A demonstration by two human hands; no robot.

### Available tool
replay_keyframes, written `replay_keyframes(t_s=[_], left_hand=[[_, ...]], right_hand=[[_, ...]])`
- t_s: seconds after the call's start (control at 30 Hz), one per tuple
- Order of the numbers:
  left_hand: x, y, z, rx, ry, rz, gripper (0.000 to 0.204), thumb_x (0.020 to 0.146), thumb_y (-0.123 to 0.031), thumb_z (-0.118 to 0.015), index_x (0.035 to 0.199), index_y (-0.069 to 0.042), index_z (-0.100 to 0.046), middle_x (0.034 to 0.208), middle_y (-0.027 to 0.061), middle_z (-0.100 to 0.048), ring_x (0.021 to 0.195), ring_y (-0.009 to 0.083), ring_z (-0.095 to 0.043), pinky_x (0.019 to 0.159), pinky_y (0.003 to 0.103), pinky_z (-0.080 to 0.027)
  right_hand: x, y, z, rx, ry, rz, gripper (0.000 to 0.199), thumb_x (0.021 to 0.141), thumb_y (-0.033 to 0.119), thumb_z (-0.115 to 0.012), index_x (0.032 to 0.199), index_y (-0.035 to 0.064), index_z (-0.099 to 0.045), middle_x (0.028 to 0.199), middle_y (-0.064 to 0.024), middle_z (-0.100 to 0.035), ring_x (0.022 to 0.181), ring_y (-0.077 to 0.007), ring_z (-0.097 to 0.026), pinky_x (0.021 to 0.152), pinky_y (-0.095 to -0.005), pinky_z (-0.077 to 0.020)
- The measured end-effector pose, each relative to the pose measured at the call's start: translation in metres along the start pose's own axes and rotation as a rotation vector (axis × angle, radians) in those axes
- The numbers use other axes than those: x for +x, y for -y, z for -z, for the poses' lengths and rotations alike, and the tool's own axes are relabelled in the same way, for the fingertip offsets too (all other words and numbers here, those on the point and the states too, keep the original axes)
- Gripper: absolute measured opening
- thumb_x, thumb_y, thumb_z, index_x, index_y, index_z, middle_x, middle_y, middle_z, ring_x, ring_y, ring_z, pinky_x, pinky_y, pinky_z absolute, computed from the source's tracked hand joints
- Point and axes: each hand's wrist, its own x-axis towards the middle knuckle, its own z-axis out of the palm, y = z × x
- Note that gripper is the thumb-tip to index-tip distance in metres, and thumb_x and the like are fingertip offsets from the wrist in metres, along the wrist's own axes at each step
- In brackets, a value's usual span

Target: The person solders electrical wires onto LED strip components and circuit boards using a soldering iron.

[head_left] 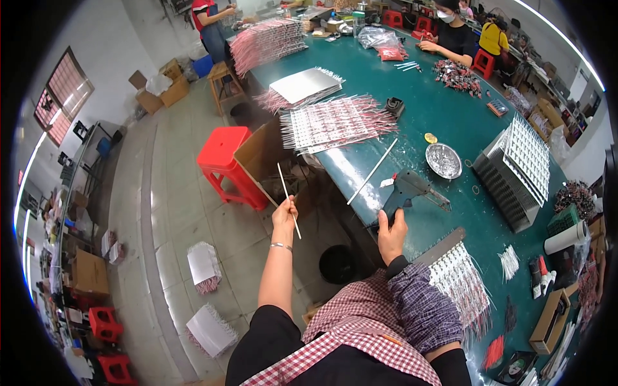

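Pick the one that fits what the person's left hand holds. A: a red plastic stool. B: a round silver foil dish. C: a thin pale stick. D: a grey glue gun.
C: the left hand pinches a thin pale stick out over the floor, while the grey glue gun is gripped by the right hand on the green table.

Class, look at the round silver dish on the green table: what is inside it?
The silver dish holds a glittery heap of tiny metallic pieces; their kind is too small to tell, and they cover its bottom.
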Motion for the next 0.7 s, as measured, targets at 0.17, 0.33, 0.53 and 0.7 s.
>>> replay_keyframes(t_s=[0.17, 0.33, 0.53, 0.7], left_hand=[[-0.002, -0.009, -0.012, 0.005, -0.019, -0.033, 0.016, 0.097, -0.011, -0.059, 0.109, -0.002, -0.064, 0.079, 0.0024, -0.059, 0.063, 0.0102, -0.056, 0.054, 0.020, -0.049], [0.008, -0.015, -0.009, -0.042, -0.082, -0.050, 0.016, 0.093, -0.007, -0.064, 0.109, -0.005, -0.065, 0.084, 0.0025, -0.061, 0.063, 0.0123, -0.056, 0.052, 0.021, -0.046], [0.060, -0.032, -0.004, 0.094, -0.162, -0.078, 0.017, 0.091, -0.004, -0.065, 0.108, -0.004, -0.066, 0.083, 0.0040, -0.066, 0.056, 0.0122, -0.055, 0.044, 0.020, -0.043], [0.118, -0.059, -0.028, 0.202, -0.232, -0.214, 0.022, 0.088, 0.008, -0.059, 0.110, 0.006, -0.062, 0.083, 0.0097, -0.063, 0.061, 0.0175, -0.059, 0.057, 0.028, -0.056]], right_hand=[[-0.001, -0.004, -0.001, -0.010, 0.001, -0.041, 0.031, 0.093, 0.023, -0.062, 0.099, -0.0042, -0.049, 0.083, -0.0255, -0.058, 0.076, -0.0436, -0.056, 0.067, -0.0452, -0.0435], [-0.001, -0.009, -0.003, 0.077, 0.012, -0.025, 0.029, 0.093, 0.021, -0.062, 0.098, -0.0044, -0.049, 0.084, -0.0238, -0.058, 0.077, -0.0404, -0.055, 0.069, -0.0430, -0.0436], [0.000, -0.014, -0.003, -0.033, -0.015, 0.080, 0.017, 0.096, 0.014, -0.060, 0.094, -0.0005, -0.050, 0.081, -0.0064, -0.064, 0.059, -0.0087, -0.054, 0.049, -0.0241, -0.0427], [-0.002, -0.001, 0.001, 0.132, 0.042, -0.114, 0.014, 0.097, 0.013, -0.058, 0.097, 0.0004, -0.052, 0.083, -0.0053, -0.064, 0.064, -0.0081, -0.055, 0.052, -0.0226, -0.0436]])
